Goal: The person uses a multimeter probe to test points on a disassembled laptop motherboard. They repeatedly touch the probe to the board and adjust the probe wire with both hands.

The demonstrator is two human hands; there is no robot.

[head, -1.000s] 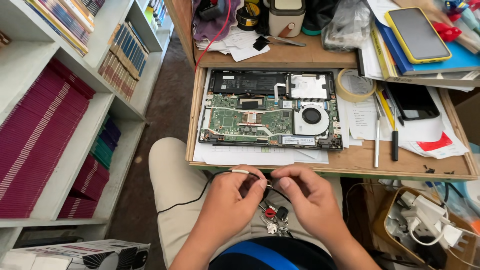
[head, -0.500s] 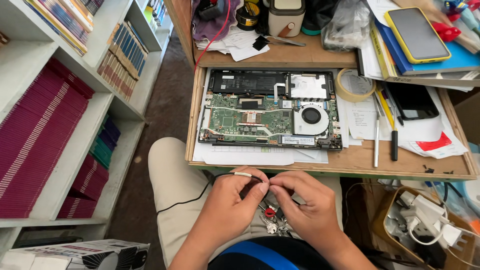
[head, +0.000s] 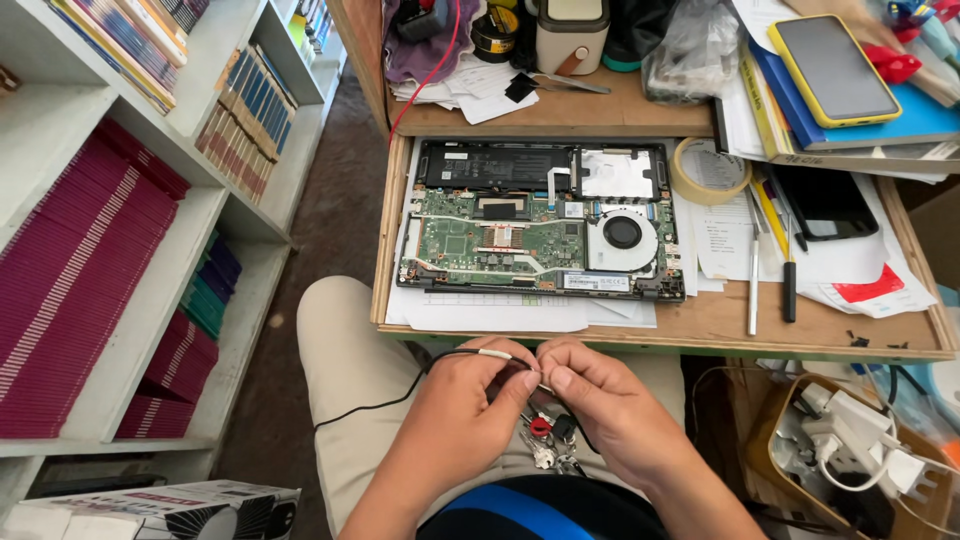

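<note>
**Inspector A:** We record both hands low in the view, over the lap and just below the front edge of the table (head: 700,325). The left hand (head: 455,410) pinches a thin black cable (head: 400,395) between thumb and forefinger; the cable carries a pale sleeve near its end.

**Inspector B:** Agreed. The right hand (head: 610,405) meets it fingertip to fingertip, its fingers (head: 565,378) closed on the cable's tip. The cable end lies directly between the two pinches, and the slack trails left across the thigh.

**Inspector A:** We note a bunch of keys (head: 548,440) with a red piece just beneath the hands, resting on the lap, apart from the fingers (whether it joins the cable we cannot tell).

**Inspector B:** On the table, well above the hands, lies an opened laptop (head: 540,225), its green circuit board and round fan exposed. A roll of tape (head: 710,170) sits just to its right, with pens (head: 770,250) beside it.
</note>
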